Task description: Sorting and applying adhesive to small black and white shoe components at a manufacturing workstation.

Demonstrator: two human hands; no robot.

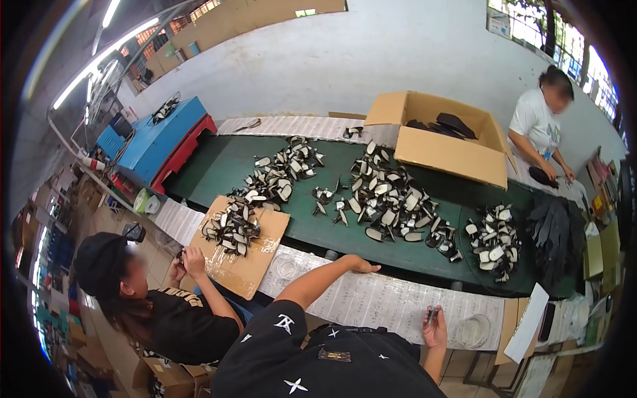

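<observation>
My left hand [363,265] rests at the near edge of the green conveyor belt [306,229], its fingers stretched out and nothing visible in them. My right hand [434,326] is raised over the paper-covered ledge [371,300], closed on a small dark part [431,313] whose kind is too small to tell. Beyond my hands, a heap of small black pieces with flat, pale, rounded faces [391,199] lies on the belt. A smaller heap of the same pieces [494,242] sits to the right.
A clear round container [472,330] stands beside my right hand, another [285,266] left of my left forearm. A co-worker at left handles something over a cardboard sheet [265,265]. An open carton [451,156] and another person are at far right, near dark cloth pieces [556,232].
</observation>
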